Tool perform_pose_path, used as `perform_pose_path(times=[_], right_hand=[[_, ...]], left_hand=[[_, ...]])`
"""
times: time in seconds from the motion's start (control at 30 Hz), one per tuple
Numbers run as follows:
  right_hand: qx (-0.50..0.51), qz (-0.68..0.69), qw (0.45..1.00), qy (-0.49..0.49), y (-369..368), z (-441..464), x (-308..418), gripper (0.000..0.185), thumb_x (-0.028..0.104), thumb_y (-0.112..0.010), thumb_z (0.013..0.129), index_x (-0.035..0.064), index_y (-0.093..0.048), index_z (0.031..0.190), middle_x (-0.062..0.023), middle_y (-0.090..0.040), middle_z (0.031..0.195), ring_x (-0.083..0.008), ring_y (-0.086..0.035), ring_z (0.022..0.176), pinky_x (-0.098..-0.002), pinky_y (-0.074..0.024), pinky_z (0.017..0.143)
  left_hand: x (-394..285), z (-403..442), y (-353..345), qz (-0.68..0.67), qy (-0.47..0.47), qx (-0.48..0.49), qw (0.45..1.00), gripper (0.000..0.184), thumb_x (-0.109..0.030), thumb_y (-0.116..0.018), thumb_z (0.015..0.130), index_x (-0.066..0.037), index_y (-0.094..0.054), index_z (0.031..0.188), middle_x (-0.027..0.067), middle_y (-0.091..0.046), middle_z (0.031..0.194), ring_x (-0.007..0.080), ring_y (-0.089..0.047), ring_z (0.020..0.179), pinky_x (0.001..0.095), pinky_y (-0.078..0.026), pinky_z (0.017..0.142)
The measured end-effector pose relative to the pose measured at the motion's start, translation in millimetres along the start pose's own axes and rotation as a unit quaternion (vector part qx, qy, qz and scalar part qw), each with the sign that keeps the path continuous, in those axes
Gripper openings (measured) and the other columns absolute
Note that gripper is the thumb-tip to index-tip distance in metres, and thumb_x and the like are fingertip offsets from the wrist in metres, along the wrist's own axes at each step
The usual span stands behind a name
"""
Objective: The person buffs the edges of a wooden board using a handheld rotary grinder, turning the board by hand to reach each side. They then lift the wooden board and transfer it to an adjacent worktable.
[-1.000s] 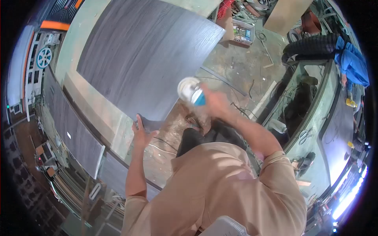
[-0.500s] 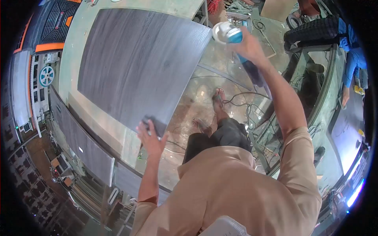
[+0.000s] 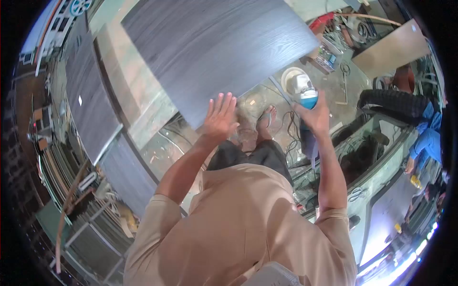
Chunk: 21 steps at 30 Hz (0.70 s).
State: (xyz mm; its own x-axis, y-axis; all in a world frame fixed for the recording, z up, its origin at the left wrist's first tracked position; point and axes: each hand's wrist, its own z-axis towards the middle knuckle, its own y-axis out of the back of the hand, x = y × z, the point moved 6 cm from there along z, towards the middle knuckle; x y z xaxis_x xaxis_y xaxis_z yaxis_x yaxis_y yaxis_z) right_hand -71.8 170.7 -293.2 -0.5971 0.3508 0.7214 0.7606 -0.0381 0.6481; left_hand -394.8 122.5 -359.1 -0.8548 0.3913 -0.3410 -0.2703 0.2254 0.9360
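Note:
A large grey wood-grain board (image 3: 214, 47) lies across the worktable, its near edge facing me. My left hand (image 3: 220, 118) is stretched out flat over that edge, fingers extended; whether the palm presses on the board I cannot tell. In my right hand (image 3: 316, 112) is a teal angle grinder (image 3: 308, 99), its fingers wrapped round the body. The grinder's pale round disc end (image 3: 293, 82) points away from me, just off the board's right side and apart from it. Part of the grinder's dark rear body hangs below my hand.
A second grey board (image 3: 90, 90) stands at the left. Cables (image 3: 291, 128) lie on the floor near my feet. At the right are a metal frame (image 3: 381, 162), a brown panel (image 3: 391, 50) and another person's blue sleeve (image 3: 429, 143). A box of tools (image 3: 327, 57) sits beyond the grinder.
My view has turned. My right hand has brought the grinder down nearer my body. My left hand has shifted along the board's near edge, fingers now straight and closer together.

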Motion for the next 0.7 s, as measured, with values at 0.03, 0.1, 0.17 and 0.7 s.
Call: perform_pose_path(times=[0.03,0.1,0.17,0.7], right_hand=[[0.009,-0.004,1.0,0.007,-13.9,-9.2,4.6,0.081,0.035,-0.089,0.071,0.0074,-0.052,0.138,-0.0216,-0.072,0.113,-0.0358,-0.071,0.105,-0.0443,-0.0541,0.091],[0.038,-0.015,0.999,0.033,-41.0,-28.4,21.1,0.084,0.034,-0.089,0.071,0.0077,-0.049,0.14,-0.0223,-0.072,0.112,-0.0368,-0.071,0.104,-0.0441,-0.0545,0.091],[0.075,-0.025,0.996,0.027,-68.1,-48.8,35.8,0.085,0.034,-0.089,0.071,0.0082,-0.048,0.141,-0.0225,-0.071,0.112,-0.0374,-0.071,0.104,-0.0448,-0.0549,0.09],[0.257,-0.115,0.941,0.186,-243.4,-186.2,100.3,0.079,0.049,-0.079,0.082,0.0145,-0.044,0.144,-0.0279,-0.072,0.102,-0.0483,-0.07,0.096,-0.0537,-0.0556,0.084]], left_hand=[[11.7,-21.5,0.3,-0.002,0.011,-0.004,1.0,0.097,-0.036,-0.078,0.083,-0.003,-0.031,0.16,0.0182,-0.029,0.167,0.0414,-0.026,0.154,0.0593,-0.02,0.124],[36.5,-64.3,2.1,0.009,0.059,0.009,0.998,0.097,-0.034,-0.078,0.084,-0.004,-0.029,0.161,0.0203,-0.025,0.168,0.0412,-0.022,0.156,0.0578,-0.018,0.125],[57.5,-106.4,5.1,0.026,0.096,0.019,0.995,0.096,-0.035,-0.078,0.084,-0.004,-0.029,0.161,0.0196,-0.026,0.168,0.0415,-0.022,0.156,0.06,-0.018,0.124],[132.7,-282.0,-59.0,-0.005,0.238,-0.069,0.969,0.093,-0.037,-0.075,0.085,0.002,-0.03,0.157,0.0241,-0.02,0.168,0.0486,-0.017,0.155,0.067,-0.02,0.121]])
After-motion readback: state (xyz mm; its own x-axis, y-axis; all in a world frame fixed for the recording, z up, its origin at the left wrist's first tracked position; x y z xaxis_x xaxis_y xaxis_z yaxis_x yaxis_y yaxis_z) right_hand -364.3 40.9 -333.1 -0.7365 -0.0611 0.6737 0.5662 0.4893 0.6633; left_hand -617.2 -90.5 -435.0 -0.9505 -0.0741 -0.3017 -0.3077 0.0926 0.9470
